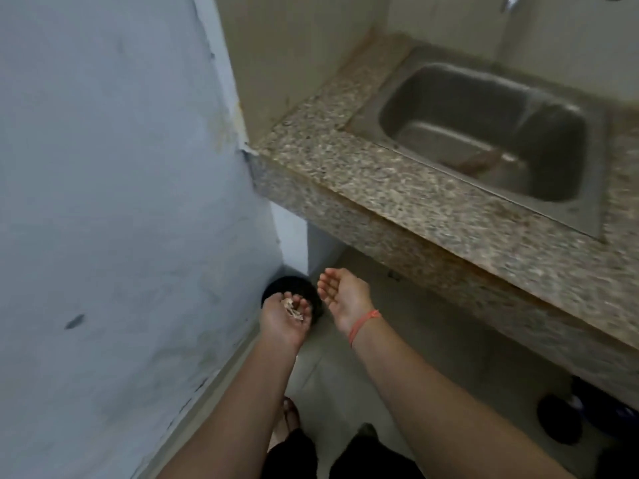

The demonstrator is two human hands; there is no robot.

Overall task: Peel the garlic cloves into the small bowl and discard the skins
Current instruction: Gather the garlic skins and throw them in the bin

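I have both hands out in front, palms up, low over the floor (432, 357) in the corner where the wall (121, 167) meets the counter (363, 174). The skins (293, 311) are a small pale, papery clump lying on my left hand (281, 321), at the base of the fingers. The clump's long axis slants from upper left to lower right in the view, its far end toward the fingertips and its near end toward the palm. The left fingers (276, 300) are loosely cupped with the tips turned up a little; they cradle the skins rather than closing over them, and no finger pinches the clump. This hand hangs right above a round black bin (287, 285) that stands on the floor against the wall, with the fingertips over its mouth. My right hand (342, 295) is just beside the left, apart from it, at the bin's right edge, palm up with the fingers relaxed and slightly curved, holding nothing; an orange band (363, 324) circles its wrist. Up on the speckled counter a steel sink (449, 95) is set in, and a tap (511, 1) shows at the top edge. The picture is somewhat blurred, so I cannot tell how many pieces the clump has.
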